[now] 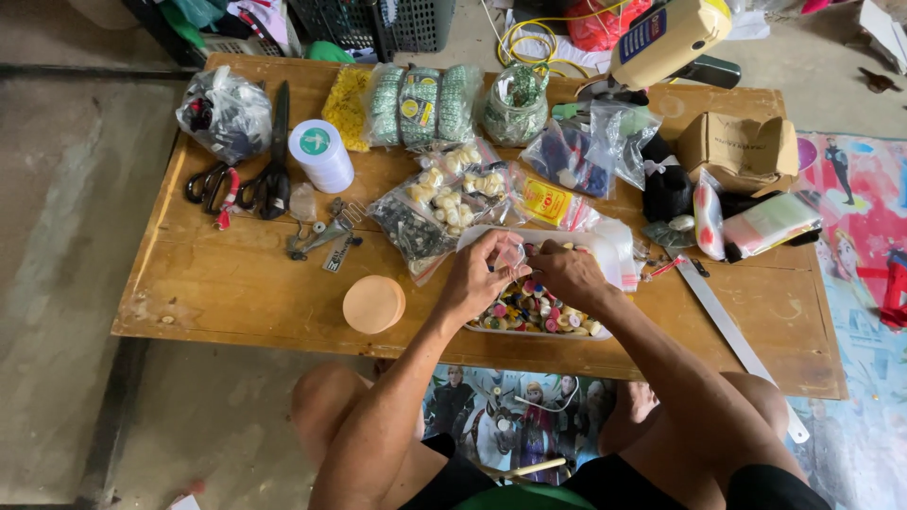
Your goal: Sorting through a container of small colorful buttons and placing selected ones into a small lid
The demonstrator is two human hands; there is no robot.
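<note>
Both my hands meet over a shallow white tray (605, 332) filled with several small colourful buttons (529, 312). My left hand (477, 277) and my right hand (565, 274) together pinch a small clear plastic bag (511, 251) just above the tray. The tray sits near the front edge of a low wooden table (246, 283). What lies inside the little bag is too small to tell.
Bags of buttons and beads (435, 203) lie behind the tray, with scissors (274, 175), a white tape roll (321, 153), a round tan lid (374, 304), a cardboard box (742, 151), a metal ruler (732, 331) and a yellow tool (666, 38). Baskets (378, 24) stand beyond.
</note>
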